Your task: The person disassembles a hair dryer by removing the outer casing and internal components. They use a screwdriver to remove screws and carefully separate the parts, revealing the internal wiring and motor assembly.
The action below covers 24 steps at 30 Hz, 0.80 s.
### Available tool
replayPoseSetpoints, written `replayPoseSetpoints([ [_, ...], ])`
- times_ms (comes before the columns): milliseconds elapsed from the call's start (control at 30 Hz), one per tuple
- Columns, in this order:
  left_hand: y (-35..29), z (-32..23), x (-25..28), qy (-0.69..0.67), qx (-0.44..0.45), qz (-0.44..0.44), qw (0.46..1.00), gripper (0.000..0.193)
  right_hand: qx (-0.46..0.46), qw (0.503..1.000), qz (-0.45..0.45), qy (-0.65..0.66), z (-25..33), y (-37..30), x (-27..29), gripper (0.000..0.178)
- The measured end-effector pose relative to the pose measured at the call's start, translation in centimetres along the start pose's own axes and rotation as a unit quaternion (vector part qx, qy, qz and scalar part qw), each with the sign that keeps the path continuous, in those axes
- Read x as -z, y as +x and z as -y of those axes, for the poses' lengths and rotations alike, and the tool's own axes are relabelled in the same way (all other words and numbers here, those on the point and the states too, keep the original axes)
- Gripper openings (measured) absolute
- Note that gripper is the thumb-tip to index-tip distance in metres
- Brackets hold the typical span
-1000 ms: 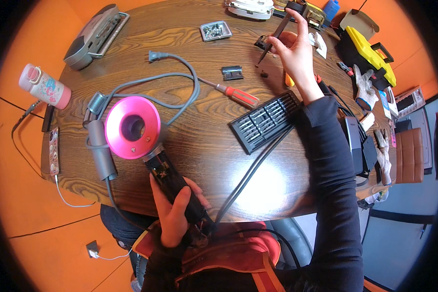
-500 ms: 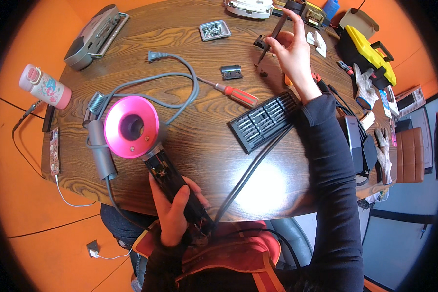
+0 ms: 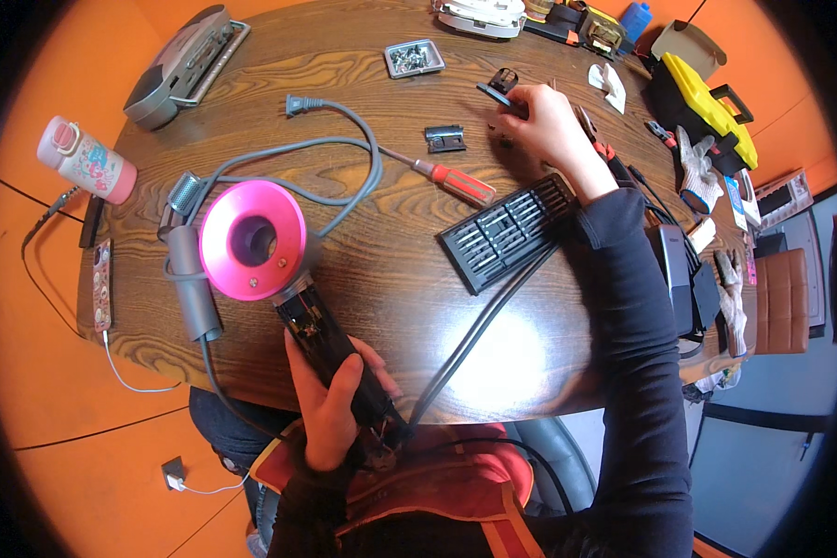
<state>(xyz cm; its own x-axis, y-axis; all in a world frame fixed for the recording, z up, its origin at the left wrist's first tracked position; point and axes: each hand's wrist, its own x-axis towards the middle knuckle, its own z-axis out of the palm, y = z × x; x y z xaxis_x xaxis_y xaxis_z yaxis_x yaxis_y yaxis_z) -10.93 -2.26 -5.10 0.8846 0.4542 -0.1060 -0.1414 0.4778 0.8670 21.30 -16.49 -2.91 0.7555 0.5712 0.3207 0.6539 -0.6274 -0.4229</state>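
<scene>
My left hand (image 3: 330, 400) is wrapped round the opened black handle of a hair dryer (image 3: 321, 339), near the table's front edge. Its round pink head (image 3: 219, 232) points up, and bare inner parts show along the handle. At the far right of centre my right hand (image 3: 551, 121) closes on a dark, slim screwdriver (image 3: 502, 97), whose upper end sticks out to the left; its tip is hidden. Beside that hand lie a small black part (image 3: 504, 80) and a black curved cover (image 3: 445, 139). A black bit case (image 3: 511, 232) with several bits rests below the wrist.
A red-handled screwdriver (image 3: 462, 184), a grey power cord (image 3: 344, 143) and a grey handle shell (image 3: 193, 298) lie mid-table. A tray of screws (image 3: 414, 59) is farther back. A pink-white bottle (image 3: 88, 160) stands left; a yellow-black toolbox (image 3: 702, 112) and gloves (image 3: 697, 167) are right.
My right hand has come lower, toward the tabletop, and the screwdriver has swung from steeply upright to a flatter tilt. My left hand and the hair dryer have stayed in place.
</scene>
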Motion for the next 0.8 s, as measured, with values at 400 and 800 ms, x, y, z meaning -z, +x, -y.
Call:
replayPoseSetpoints([
  [400, -0.1, 0.2, -0.1, 0.047, -0.014, -0.011, 0.999, 0.054, -0.002, 1.0, 0.011, -0.024, -0.7, 0.0, -1.6, 0.019],
  [800, 0.1, 0.0, 0.2, 0.001, 0.005, 0.01, 1.0, 0.056, -0.024, 0.999, 0.01, -0.025, -0.5, -0.1, -1.4, 0.019],
])
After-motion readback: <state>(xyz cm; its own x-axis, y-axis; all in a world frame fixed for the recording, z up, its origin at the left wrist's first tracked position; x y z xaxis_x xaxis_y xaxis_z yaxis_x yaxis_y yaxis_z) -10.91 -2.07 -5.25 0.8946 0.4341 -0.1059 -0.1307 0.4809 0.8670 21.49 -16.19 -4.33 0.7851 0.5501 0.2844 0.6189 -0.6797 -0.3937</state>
